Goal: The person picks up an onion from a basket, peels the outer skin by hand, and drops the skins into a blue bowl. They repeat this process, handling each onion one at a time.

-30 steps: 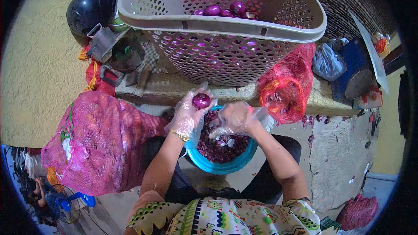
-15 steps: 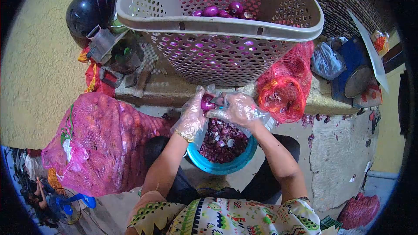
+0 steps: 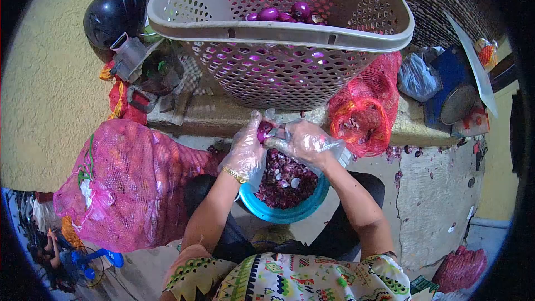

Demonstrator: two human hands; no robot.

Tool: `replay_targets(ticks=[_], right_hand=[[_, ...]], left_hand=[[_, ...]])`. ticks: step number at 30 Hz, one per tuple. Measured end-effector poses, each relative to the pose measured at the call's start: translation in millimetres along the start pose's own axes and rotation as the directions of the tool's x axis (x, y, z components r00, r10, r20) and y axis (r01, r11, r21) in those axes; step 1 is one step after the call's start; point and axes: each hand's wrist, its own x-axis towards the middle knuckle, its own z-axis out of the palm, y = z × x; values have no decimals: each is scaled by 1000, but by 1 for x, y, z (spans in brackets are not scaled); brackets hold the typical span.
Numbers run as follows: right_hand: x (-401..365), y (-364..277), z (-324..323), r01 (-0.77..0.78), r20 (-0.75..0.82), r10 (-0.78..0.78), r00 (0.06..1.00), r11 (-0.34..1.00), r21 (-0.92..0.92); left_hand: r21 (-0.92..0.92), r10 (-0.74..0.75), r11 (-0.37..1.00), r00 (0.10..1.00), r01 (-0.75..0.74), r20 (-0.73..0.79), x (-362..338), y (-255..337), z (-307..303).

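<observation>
While left hand [image 3: 246, 145] clasps onion [image 3: 264, 131] | right hand [image 3: 307, 140], curled, holds blade [image 3: 272, 132]

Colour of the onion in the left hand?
Purple; the held onion shows best in the head view.

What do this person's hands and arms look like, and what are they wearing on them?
The left hand and right hand wear thin, clear, crinkled plastic gloves, loose at the cuffs. A gold-coloured band circles the left wrist. The forearms are bare below short, pale sleeves with green and black patterns.
</observation>
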Motion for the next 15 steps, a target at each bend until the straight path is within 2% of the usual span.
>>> replay_targets(ticks=[2,6,8,10,11,15], right_hand=[[1,12,11,93,-82,-99,992,993,-75],[0,8,8,97,-43,-101,994,992,-81],[-1,7,9,88,0,-89,996,985,-146],[-1,6,8,120,29,-117,993,974,-191],[-2,6,8,153,58,-143,988,960,-235],[-2,16,18,191,44,-186,981,960,-203]], left_hand=[[-18,-6,1000,1000,6,-14,2,-1,-1],[-11,-14,1000,999,15,44,-2,2,-1],[-26,-17,999,997,19,80,-6,5,1],[149,-9,989,996,22,-89,-7,9,3],[149,-9,989,996,22,-88,-8,10,4],[114,-45,992,990,61,-135,-14,11,11]])
